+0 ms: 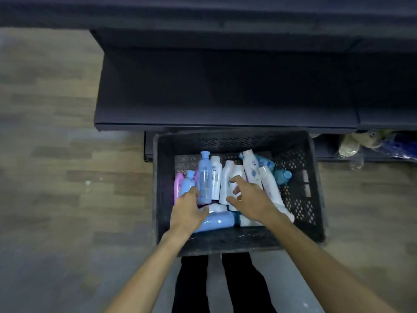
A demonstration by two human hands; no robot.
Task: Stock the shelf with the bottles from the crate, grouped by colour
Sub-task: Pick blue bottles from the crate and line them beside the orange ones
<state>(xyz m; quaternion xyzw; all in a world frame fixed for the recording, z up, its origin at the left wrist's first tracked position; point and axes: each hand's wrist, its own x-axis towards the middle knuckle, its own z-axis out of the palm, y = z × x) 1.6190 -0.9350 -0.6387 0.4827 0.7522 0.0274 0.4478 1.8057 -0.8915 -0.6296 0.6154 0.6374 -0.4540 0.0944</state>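
Note:
A black plastic crate [300,231] stands on the floor below a dark shelf [225,91]. Several bottles lie inside: a tall blue bottle [205,177], a small blue bottle [187,182], pink bottles [177,186] at the left, white bottles [225,184] in the middle and teal ones [282,176] at the right. A light blue bottle [217,222] lies crosswise near the front. My left hand [188,211] reaches into the crate, fingers at the base of the small blue bottle. My right hand [248,197] hovers over the white bottles with fingers spread.
The dark shelf board above the crate holds nothing visible. At the right, under the shelf, sit a stuffed toy [358,141] and blue packaging [397,147]. Wood-pattern floor [56,154] surrounds the crate. My legs [194,285] stand just behind its near edge.

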